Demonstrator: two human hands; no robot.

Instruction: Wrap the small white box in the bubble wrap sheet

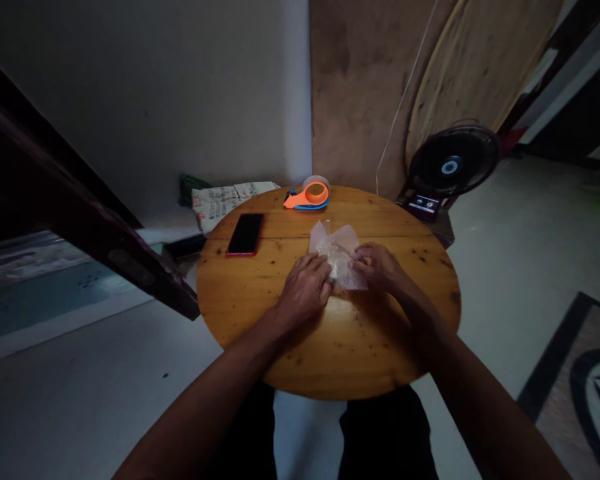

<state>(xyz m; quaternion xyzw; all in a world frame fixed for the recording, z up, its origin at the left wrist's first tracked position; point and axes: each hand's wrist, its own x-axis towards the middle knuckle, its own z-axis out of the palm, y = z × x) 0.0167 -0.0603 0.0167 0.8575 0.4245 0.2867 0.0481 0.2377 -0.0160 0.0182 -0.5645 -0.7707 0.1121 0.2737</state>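
A crumpled sheet of translucent, pinkish bubble wrap (337, 257) lies at the middle of a round wooden table (320, 347). My left hand (307, 283) presses on its left side with the fingers curled down; the fingertips are partly hidden. At the right side of the wrap, my right hand (377, 265) pinches an edge between thumb and fingers. Whether anything lies inside the folds cannot be made out. Beyond the wrap, near the table's far edge, stands an orange and blue tape dispenser (307, 195) with a roll of tape.
A phone with a red edge (245, 235) lies on the table's left side. Behind the table to the right is a black fan (450, 163). Printed sacking (230, 200) sits beyond the far left edge, and a dark door edge (145, 263) comes close at left.
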